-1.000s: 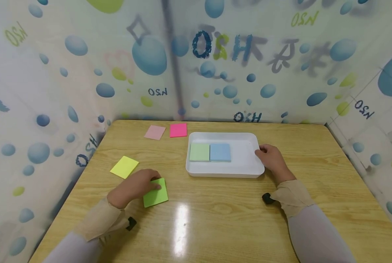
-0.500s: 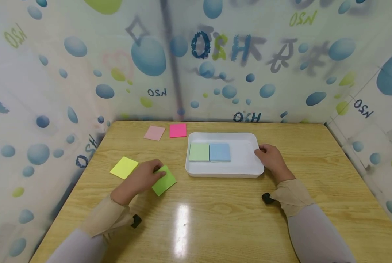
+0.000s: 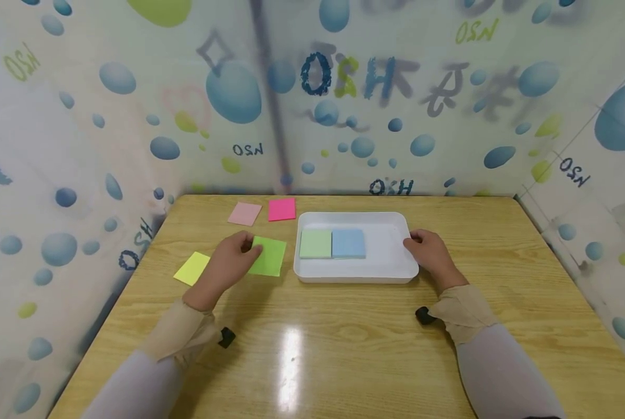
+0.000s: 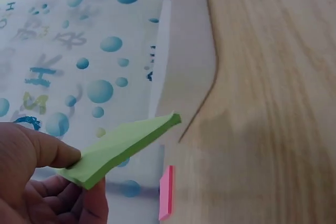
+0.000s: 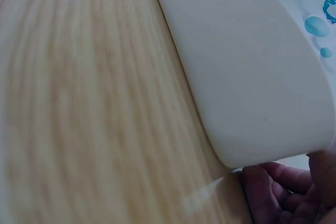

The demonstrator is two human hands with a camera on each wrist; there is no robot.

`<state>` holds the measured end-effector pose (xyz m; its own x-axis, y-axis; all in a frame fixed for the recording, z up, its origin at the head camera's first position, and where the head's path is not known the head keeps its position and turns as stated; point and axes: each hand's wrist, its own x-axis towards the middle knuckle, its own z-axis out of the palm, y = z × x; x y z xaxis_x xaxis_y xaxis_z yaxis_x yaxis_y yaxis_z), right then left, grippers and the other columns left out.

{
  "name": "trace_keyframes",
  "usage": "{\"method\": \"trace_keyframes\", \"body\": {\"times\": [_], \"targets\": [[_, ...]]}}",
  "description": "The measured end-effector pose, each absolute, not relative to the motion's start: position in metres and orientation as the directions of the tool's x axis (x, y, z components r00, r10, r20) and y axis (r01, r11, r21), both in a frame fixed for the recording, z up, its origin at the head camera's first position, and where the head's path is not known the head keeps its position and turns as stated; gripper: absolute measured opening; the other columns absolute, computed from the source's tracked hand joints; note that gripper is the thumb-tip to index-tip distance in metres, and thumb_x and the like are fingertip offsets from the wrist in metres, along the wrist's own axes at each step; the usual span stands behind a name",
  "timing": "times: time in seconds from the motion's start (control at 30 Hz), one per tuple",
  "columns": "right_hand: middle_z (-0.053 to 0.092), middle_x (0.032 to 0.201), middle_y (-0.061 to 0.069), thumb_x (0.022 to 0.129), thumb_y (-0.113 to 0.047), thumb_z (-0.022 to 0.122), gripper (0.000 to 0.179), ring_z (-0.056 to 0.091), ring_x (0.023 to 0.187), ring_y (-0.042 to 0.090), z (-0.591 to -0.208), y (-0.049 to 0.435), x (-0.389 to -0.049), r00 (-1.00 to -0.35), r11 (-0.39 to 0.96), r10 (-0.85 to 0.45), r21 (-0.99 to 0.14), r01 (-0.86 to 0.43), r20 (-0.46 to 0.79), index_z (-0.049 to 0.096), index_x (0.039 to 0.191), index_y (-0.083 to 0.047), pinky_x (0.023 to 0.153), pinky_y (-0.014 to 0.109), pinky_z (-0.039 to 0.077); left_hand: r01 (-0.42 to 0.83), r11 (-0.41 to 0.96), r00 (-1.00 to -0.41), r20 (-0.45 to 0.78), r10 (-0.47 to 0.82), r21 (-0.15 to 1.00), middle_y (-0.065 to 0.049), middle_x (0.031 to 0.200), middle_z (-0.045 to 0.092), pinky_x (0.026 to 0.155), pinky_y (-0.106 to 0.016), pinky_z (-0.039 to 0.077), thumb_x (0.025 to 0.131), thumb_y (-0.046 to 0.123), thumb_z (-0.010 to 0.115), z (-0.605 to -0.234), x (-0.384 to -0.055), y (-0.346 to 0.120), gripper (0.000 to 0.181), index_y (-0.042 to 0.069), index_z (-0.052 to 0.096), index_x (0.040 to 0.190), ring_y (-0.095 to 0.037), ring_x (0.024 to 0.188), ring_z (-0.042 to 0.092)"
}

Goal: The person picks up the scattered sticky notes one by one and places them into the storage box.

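Between thumb and fingers, my left hand (image 3: 231, 259) pinches a bright green sticky note pad (image 3: 269, 256), raised over the table just left of the tray. The left wrist view shows the green pad (image 4: 123, 148) tilted, its thickness visible along the edge. My right hand (image 3: 432, 255) grips the right end of a white tray (image 3: 388, 269), thumb over the rim and fingers curled outside the wall. Inside the tray, a pale green sticky note pad (image 3: 315, 244) and a light blue sticky note pad (image 3: 348, 243) lie side by side toward the left.
On the wooden table (image 3: 354, 349), a yellow sticky note pad (image 3: 191, 268) lies partly behind the left hand. Farther back are a pale pink pad (image 3: 245, 213) and a hot pink pad (image 3: 282, 209). A patterned wall covering (image 3: 312, 128) borders the table's back edge.
My left hand has lifted the bright green pad off the table and carried it forward and right, turning it toward the tray. The right hand and tray stay put.
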<state>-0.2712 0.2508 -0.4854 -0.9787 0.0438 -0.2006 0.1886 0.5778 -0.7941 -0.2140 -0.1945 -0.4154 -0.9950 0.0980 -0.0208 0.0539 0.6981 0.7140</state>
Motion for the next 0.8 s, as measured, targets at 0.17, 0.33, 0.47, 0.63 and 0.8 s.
{"method": "trace_keyframes", "body": {"times": [0.17,0.33,0.47,0.63,0.8], "targets": [[0.057,0.141,0.026,0.105,-0.028,0.049,0.05,0.056,0.12,0.036,-0.485,0.251,-0.272,-0.979,0.58,0.045,-0.793,0.187,-0.198,0.055,0.143,0.005,0.101,0.045,0.049,0.043,0.656,-0.998,0.004,0.06,0.753,-0.011,0.104,0.066,0.078,-0.035,0.047,0.104,0.026,0.059,-0.407,-0.222,-0.183,0.023,0.005,0.062,0.111,-0.023,0.088,0.056],[0.058,0.14,0.025,0.105,-0.029,0.05,0.051,0.056,0.119,0.036,-0.484,0.25,-0.271,-0.978,0.58,0.05,-0.791,0.192,-0.201,0.055,0.143,0.004,0.1,0.045,0.049,0.041,0.591,-0.998,0.003,0.065,0.806,-0.012,0.101,0.067,0.07,-0.032,0.052,0.102,0.024,0.061,-0.404,-0.232,-0.17,0.021,0.004,0.062,0.109,-0.02,0.075,0.058],[0.058,0.139,0.025,0.105,-0.03,0.05,0.051,0.057,0.119,0.036,-0.485,0.25,-0.271,-0.978,0.582,0.046,-0.79,0.191,-0.202,0.055,0.143,0.004,0.099,0.045,0.049,0.017,0.527,-0.997,-0.026,0.075,0.85,-0.011,0.099,0.066,0.067,-0.031,0.056,0.1,0.019,0.063,-0.407,-0.24,-0.159,0.018,0.003,0.061,0.106,-0.017,0.074,0.059],[0.058,0.139,0.025,0.106,-0.029,0.049,0.051,0.057,0.119,0.035,-0.486,0.251,-0.273,-0.977,0.581,0.046,-0.791,0.195,-0.207,0.055,0.144,0.004,0.1,0.045,0.048,-0.02,0.503,-0.995,-0.065,0.073,0.864,-0.009,0.098,0.065,0.079,-0.043,0.062,0.097,0.017,0.065,-0.415,-0.251,-0.143,0.017,0.003,0.062,0.106,-0.019,0.082,0.063],[0.059,0.139,0.025,0.105,-0.029,0.049,0.051,0.057,0.119,0.035,-0.487,0.251,-0.273,-0.977,0.588,0.051,-0.785,0.196,-0.206,0.055,0.143,0.004,0.099,0.044,0.049,-0.017,0.49,-0.992,-0.075,0.098,0.871,-0.008,0.098,0.059,0.083,-0.046,0.062,0.098,0.013,0.067,-0.425,-0.261,-0.129,0.021,0.0,0.064,0.114,-0.018,0.081,0.064]]}}
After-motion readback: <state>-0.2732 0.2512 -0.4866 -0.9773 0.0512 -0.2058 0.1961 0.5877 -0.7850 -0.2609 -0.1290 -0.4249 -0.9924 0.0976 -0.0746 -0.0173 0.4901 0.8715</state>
